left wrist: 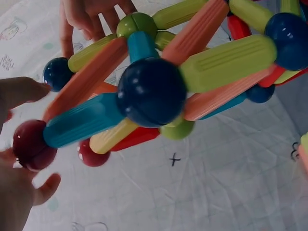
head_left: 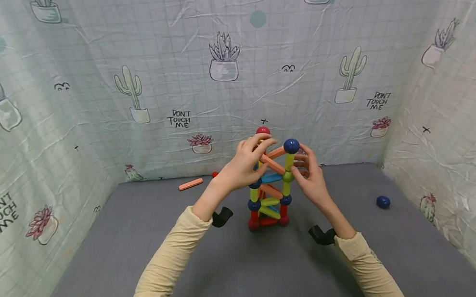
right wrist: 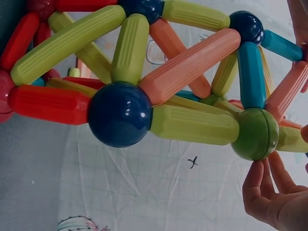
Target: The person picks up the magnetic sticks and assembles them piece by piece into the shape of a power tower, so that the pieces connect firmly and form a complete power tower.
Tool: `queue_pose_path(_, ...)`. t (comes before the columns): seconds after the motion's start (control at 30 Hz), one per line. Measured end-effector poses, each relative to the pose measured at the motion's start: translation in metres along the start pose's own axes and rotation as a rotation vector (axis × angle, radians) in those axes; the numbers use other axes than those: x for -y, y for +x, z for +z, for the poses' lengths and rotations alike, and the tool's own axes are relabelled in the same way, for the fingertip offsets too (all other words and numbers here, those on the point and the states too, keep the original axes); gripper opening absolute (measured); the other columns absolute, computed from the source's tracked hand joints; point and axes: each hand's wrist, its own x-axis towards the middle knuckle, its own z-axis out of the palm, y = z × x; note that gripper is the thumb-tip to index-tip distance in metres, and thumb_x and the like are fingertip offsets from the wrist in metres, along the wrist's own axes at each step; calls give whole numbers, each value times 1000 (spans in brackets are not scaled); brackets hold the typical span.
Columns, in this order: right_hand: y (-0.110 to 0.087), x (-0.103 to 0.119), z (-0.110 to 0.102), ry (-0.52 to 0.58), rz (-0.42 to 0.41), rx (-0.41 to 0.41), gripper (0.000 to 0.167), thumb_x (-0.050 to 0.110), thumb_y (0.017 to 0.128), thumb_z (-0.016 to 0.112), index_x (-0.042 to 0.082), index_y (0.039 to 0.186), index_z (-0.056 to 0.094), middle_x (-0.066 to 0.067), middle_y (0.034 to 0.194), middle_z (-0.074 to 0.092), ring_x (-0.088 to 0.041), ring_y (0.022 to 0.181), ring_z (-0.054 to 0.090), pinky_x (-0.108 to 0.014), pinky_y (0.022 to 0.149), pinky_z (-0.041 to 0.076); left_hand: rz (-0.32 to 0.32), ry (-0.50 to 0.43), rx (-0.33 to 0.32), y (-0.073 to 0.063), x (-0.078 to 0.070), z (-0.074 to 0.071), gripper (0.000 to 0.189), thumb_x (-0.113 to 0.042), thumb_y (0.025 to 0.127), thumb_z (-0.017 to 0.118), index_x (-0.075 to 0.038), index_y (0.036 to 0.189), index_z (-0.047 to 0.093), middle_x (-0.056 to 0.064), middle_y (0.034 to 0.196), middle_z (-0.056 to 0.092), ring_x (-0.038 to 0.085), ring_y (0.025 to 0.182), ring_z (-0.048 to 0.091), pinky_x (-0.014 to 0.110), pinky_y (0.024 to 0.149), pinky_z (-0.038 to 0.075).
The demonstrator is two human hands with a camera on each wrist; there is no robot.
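A tall tower (head_left: 271, 192) of coloured ribbed sticks and balls stands upright on the grey table. My left hand (head_left: 245, 162) is at its upper left. In the left wrist view, thumb and fingers surround a dark red ball (left wrist: 34, 144) at the end of a blue stick (left wrist: 84, 120). The right hand (head_left: 312, 179) holds the tower's upper right side. Its fingertips touch a green ball (right wrist: 255, 134), below a yellow-green stick topped by a dark blue ball (head_left: 291, 146). A red ball (head_left: 263, 130) shows above the left hand. Part of the left grip is hidden.
A loose orange stick (head_left: 191, 184) lies at the back left, near a partly hidden red ball (head_left: 214, 174). A dark blue ball (head_left: 383, 202) lies at the right. Black wrist devices (head_left: 222, 216) sit below both wrists. A printed cloth (head_left: 167, 54) surrounds the grey table (head_left: 234, 274).
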Motion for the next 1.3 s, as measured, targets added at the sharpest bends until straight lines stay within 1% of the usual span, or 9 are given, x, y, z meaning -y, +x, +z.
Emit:
queue_pose_path(0.07, 1, -8, 0, -1, 14, 14, 54, -2, 88, 48, 0, 137, 25, -28, 119, 48, -38, 102, 51, -32, 79, 44, -44, -26, -79, -6, 2, 1, 63, -13, 77, 68, -8, 131, 37, 14, 129, 39, 27, 117, 41, 49, 95, 32)
queue_pose_path(0.17, 0, -24, -2, -24, 47, 51, 51, 2, 89, 48, 2, 136, 28, -26, 122, 48, -37, 104, 52, -41, 81, 44, -166, -57, -175, -23, 7, 8, 76, -20, 72, 73, -9, 134, 31, 13, 125, 43, 25, 111, 45, 45, 88, 39)
queue_pose_path(0.3, 1, -40, -4, -32, 88, 130, 44, 11, 91, 48, 5, 133, 35, -23, 122, 50, -34, 104, 54, -44, 81, 46, -382, -174, -129, -49, 12, 27, 76, -28, 71, 75, -10, 131, 32, 10, 106, 52, 21, 93, 53, 36, 78, 46)
queue_pose_path(0.4, 0, -44, -4, -12, 107, 186, 39, 16, 93, 46, 3, 129, 40, -21, 120, 51, -34, 103, 54, -46, 80, 48, -478, -272, -62, -62, 15, 40, 60, -31, 73, 72, -9, 119, 41, 8, 96, 56, 22, 86, 58, 31, 74, 49)
queue_pose_path(0.5, -1, -44, -4, -9, 117, 208, 38, 19, 93, 46, 2, 126, 43, -21, 117, 51, -34, 102, 55, -44, 79, 49, -486, -314, -66, -67, 17, 45, 43, -29, 75, 70, -8, 106, 50, 8, 93, 59, 23, 82, 61, 28, 71, 50)
queue_pose_path(0.63, -5, -42, -4, -23, 116, 208, 36, 18, 91, 49, 2, 123, 46, -20, 115, 53, -33, 101, 56, -41, 78, 50, -461, -320, -102, -70, 21, 45, 33, -25, 75, 71, -7, 99, 57, 8, 94, 62, 21, 81, 61, 27, 70, 51)
queue_pose_path(0.83, -11, -33, -5, -12, 117, 193, 31, 16, 90, 52, 2, 118, 51, -19, 113, 56, -32, 97, 58, -39, 77, 51, -452, -376, -68, -72, 25, 43, 33, -21, 77, 69, -6, 104, 56, 12, 97, 62, 20, 81, 62, 37, 71, 52)
queue_pose_path(1.07, -19, -5, -7, -31, 104, 146, 29, 4, 88, 52, -5, 115, 51, -24, 108, 55, -36, 90, 59, -27, 71, 51, -388, -337, -64, -73, 20, 47, 30, -24, 77, 69, -9, 100, 57, 5, 91, 63, 14, 77, 61, 27, 71, 51)
queue_pose_path(1.3, -20, -2, -17, -44, 98, 129, 29, 3, 87, 52, -7, 115, 50, -24, 104, 55, -18, 83, 60, -18, 68, 49, -344, -341, -86, -67, 12, 55, 30, -23, 76, 70, -8, 99, 56, 5, 90, 61, 14, 76, 60, 25, 71, 49)
